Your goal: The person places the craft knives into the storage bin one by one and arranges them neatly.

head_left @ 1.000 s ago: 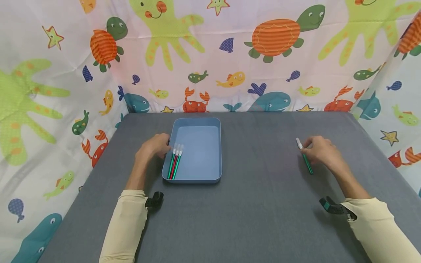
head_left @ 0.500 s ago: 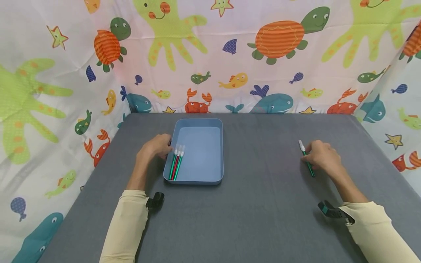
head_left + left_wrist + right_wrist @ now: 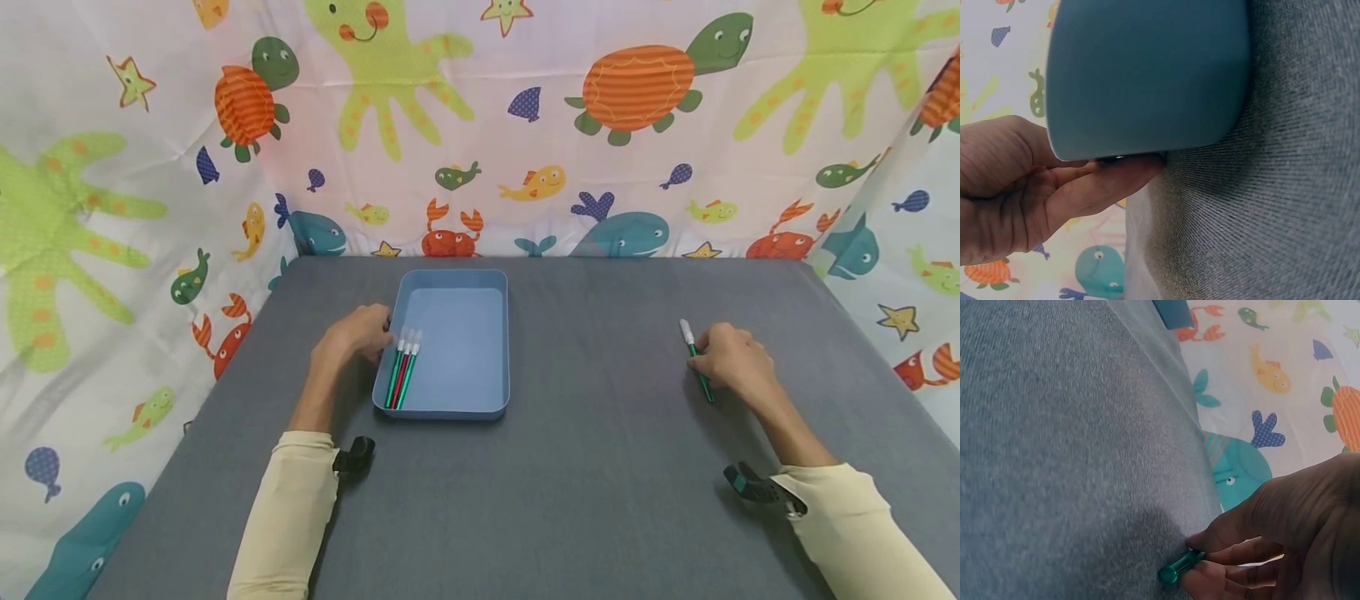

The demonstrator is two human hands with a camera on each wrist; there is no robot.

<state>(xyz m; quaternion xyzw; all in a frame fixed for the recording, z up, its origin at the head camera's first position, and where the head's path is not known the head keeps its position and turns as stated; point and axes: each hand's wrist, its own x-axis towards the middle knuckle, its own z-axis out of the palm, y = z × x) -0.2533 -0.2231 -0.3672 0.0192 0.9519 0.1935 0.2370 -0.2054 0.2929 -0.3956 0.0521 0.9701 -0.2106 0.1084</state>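
Observation:
In the head view, my left hand (image 3: 360,332) holds the left side of a shallow blue tray (image 3: 465,358). The left wrist view has my fingers (image 3: 1094,194) against the tray's outer wall (image 3: 1147,81); part of the grip is hidden behind it. Three slim felt-tip pens (image 3: 402,371), two green and one red with clear caps, lie side by side along the tray's left inside. Over to the right, my right hand (image 3: 733,358) pinches a green felt-tip pen (image 3: 705,385) with a whitish cap, just at the table surface. Its green end (image 3: 1169,575) pokes out between thumb and fingers.
A grey cloth-covered table (image 3: 570,483) stretches beneath both hands. Behind it and along both sides hangs a white curtain (image 3: 495,125) printed with sea animals. Both wrists wear a dark strap (image 3: 352,457).
My right hand has shifted slightly down along the green felt-tip pen, away from its cap. The left hand and tray stay put; the head view has moved a little.

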